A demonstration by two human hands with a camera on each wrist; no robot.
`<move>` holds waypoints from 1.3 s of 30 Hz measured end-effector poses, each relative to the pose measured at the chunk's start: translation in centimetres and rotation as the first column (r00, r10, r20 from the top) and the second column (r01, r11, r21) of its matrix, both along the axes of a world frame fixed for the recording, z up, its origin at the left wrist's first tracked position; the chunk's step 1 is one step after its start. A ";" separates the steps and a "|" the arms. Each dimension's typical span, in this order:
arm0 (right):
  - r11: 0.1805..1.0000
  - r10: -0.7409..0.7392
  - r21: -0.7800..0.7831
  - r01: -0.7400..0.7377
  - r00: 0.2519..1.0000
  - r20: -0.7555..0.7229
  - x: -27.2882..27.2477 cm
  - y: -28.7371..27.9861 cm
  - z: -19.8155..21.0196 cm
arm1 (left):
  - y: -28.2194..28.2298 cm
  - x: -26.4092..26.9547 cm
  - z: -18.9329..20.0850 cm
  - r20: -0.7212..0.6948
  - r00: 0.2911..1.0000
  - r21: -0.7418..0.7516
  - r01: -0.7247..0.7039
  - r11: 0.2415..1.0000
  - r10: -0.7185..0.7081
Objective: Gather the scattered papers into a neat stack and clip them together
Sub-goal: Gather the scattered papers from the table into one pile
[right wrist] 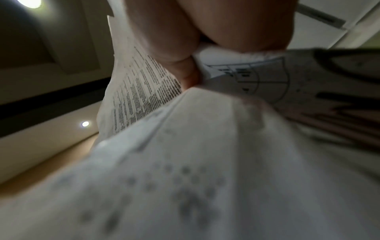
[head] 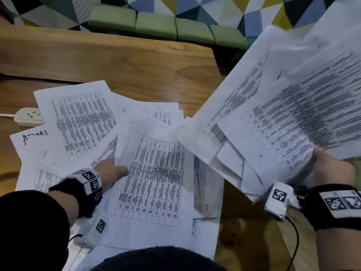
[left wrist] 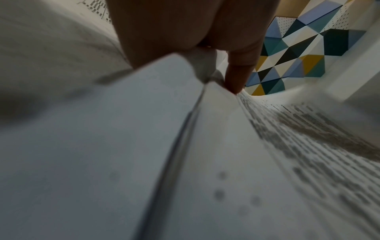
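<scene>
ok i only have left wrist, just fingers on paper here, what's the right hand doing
observer: The right hand grips a loose bundle of sheets, raised off the table on the right.
operator: how many left on the table
observer: Several loose sheets lie fanned and overlapping; the left hand pinches the top sheet.
operator: any clip around
observer: What looks like a wire clip hangs on the left wristband.
</scene>
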State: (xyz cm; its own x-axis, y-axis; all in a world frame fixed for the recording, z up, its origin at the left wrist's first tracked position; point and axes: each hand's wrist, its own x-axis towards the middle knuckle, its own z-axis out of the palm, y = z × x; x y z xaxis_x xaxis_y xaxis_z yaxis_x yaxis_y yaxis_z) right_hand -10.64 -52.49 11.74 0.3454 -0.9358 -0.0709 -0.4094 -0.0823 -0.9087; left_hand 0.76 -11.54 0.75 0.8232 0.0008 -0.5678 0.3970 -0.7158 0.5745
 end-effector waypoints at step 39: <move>0.708 0.706 0.377 -0.597 0.607 -0.364 5.7 14.6 -12.7 | 1.7 1.8 -2.8 -0.074 0.997 -0.145 0.027 0.989 -0.038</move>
